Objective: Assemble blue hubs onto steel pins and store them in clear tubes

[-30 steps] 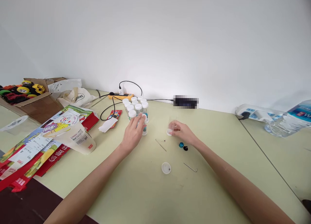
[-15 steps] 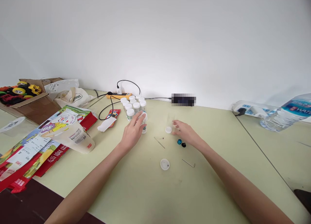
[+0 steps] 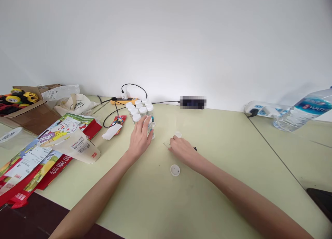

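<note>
My left hand [image 3: 140, 138] is closed around a clear vial with a white cap [image 3: 148, 118], at the near right of a cluster of similar capped vials [image 3: 136, 111]. My right hand [image 3: 182, 150] is low over the table, fingertips pinched on a thin metal rod [image 3: 166, 144] whose end sticks out to the left. Just behind it stands a clear open tube with a white base [image 3: 177, 134]. A round white cap [image 3: 175, 170] lies nearer me. A small black piece [image 3: 195, 149] peeks out beside my right hand, which hides the blue one.
To the left are a clear plastic cup [image 3: 83, 147] lying on colourful packaging [image 3: 58, 156], a red packet [image 3: 119, 121] and a box of toys [image 3: 33, 114]. An orange power strip [image 3: 124, 101] and a blurred-out dark device [image 3: 192, 102] sit by the wall. A water bottle [image 3: 303, 109] lies right.
My right hand has moved left and nearer me, from beside the clear tube to the thin rod, and its fingers have closed. My left hand stays at the vial. The view shifted slightly.
</note>
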`<state>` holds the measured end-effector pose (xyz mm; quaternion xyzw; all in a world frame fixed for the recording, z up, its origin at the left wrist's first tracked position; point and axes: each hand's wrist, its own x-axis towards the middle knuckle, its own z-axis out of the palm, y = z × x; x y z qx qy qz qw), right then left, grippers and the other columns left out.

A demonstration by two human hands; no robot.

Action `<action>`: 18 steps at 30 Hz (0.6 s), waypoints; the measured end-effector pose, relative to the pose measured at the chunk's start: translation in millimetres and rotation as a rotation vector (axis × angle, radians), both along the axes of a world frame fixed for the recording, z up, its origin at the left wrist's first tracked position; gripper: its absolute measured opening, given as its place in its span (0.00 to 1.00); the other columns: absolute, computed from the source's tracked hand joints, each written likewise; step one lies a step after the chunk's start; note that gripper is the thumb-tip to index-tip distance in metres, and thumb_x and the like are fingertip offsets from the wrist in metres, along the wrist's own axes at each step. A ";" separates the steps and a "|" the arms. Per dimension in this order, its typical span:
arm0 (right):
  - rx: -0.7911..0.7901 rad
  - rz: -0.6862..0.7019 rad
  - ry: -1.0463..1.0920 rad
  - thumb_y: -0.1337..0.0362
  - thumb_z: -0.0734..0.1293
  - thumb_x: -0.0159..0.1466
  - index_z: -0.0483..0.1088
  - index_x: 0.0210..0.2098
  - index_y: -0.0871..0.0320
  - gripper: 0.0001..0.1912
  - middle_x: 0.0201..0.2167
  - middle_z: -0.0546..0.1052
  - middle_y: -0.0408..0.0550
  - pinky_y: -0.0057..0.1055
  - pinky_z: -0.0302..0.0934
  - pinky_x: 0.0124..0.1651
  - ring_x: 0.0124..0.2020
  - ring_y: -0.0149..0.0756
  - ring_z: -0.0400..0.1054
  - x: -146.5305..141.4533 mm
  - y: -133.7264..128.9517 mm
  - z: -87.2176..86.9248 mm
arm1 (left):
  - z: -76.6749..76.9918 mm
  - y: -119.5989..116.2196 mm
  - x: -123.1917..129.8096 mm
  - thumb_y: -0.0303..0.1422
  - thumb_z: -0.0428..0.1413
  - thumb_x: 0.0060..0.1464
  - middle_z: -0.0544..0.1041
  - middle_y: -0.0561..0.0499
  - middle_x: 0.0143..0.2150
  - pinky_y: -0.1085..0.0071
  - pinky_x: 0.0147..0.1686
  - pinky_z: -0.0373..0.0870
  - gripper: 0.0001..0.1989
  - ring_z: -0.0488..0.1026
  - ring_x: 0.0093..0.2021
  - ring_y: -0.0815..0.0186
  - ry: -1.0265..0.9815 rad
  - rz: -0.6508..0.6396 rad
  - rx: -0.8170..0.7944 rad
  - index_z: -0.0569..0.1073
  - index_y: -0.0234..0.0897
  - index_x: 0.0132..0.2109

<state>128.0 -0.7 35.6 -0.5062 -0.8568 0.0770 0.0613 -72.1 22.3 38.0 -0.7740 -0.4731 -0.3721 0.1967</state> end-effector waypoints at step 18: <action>-0.248 -0.126 0.677 0.60 0.60 0.63 0.68 0.41 0.54 0.09 0.30 0.73 0.44 0.30 0.62 0.32 0.29 0.32 0.68 91.6 -18.8 47.0 | -34.2 -35.7 70.6 0.35 0.52 0.57 0.74 0.46 0.41 0.65 0.42 0.69 0.11 0.67 0.43 0.62 0.042 -0.610 -0.390 0.70 0.38 0.46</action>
